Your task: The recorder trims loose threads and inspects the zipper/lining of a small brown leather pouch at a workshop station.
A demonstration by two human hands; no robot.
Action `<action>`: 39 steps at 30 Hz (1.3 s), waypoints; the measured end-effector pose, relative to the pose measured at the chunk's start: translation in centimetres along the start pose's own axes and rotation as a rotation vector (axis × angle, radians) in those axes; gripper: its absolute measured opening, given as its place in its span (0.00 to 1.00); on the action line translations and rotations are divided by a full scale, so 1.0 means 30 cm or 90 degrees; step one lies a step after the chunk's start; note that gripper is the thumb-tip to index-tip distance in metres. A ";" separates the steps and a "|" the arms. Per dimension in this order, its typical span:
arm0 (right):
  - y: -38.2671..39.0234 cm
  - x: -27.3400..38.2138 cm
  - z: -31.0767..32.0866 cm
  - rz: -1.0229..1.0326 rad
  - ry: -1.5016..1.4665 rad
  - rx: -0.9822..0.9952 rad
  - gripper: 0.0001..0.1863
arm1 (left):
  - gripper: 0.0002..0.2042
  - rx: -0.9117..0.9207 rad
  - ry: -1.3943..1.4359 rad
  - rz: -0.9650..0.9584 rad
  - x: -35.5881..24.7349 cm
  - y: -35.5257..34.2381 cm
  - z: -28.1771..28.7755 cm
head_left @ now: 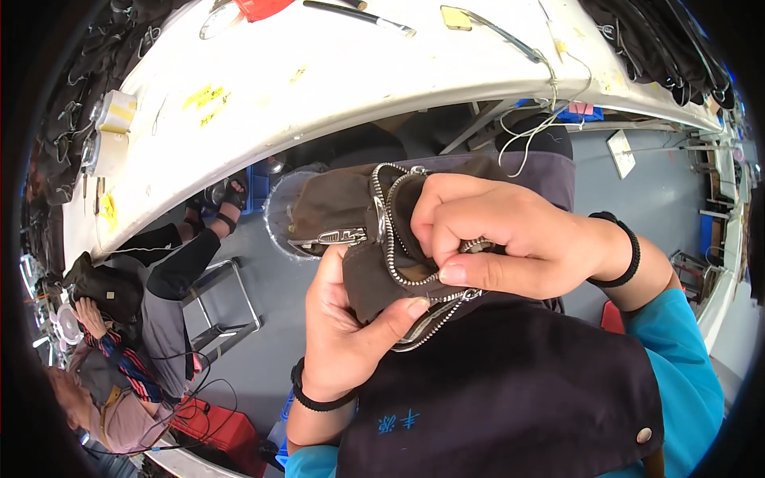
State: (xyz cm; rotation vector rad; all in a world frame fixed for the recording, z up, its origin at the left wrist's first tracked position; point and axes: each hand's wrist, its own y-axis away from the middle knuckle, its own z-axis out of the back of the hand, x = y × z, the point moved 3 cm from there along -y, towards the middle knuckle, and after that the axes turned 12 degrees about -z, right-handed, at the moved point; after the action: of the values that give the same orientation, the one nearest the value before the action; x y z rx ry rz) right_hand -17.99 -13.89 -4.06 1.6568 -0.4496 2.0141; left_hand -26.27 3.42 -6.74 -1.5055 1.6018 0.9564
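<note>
A dark brown fabric bag with silver metal zippers lies over my lap, above a dark apron, with a frayed pale edge at its left end. My left hand grips its lower left part, thumb pressed along a zippered edge. My right hand has its fingers bent into the bag's opening, with the thumb and forefinger pinching the zippered rim. A zip pull shows on the left pocket. What lies under my fingers is hidden.
A white worktable curves ahead, holding tools, cords and dark items. At left a co-worker holds a dark bag, beside a metal stool and red box. A blue bin sits under the table.
</note>
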 end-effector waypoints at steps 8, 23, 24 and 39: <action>-0.017 -0.082 -0.061 -0.175 -0.280 0.060 0.10 | 0.22 -0.059 0.115 0.069 0.064 0.013 0.037; -0.009 -0.098 -0.110 -0.133 -0.192 -0.086 0.09 | 0.24 0.066 -0.636 -0.354 -0.156 0.004 0.029; -0.013 -0.097 -0.103 -0.138 -0.200 -0.068 0.09 | 0.24 0.071 -0.634 -0.351 -0.160 -0.007 0.028; -0.016 -0.088 -0.102 -0.221 -0.167 -0.041 0.13 | 0.12 0.231 -0.713 -0.301 -0.183 -0.050 0.040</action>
State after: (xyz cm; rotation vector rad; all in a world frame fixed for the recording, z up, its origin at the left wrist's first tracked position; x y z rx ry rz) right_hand -19.83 -12.28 -7.30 1.8234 -0.2874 1.5270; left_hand -24.46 6.94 -2.49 -0.7562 0.5248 0.8994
